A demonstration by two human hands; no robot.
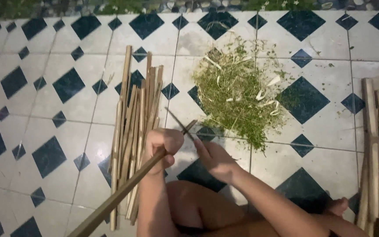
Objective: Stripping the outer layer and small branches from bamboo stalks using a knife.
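head view: left hand (162,147) gripping bamboo strip (123,191), right hand (213,158) clasping thin blade (178,123)

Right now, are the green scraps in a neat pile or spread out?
Spread out: the green scraps lie scattered loosely across several floor tiles.

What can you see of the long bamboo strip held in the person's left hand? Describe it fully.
The long brownish-green bamboo strip is thin, flat and straight. It runs diagonally from the lower left edge of the picture up to its tip near a thin dark blade. The left hand is closed around its upper part, and the right hand holds the blade against the tip. It passes above the bundle of cut bamboo strips on the tiled floor.
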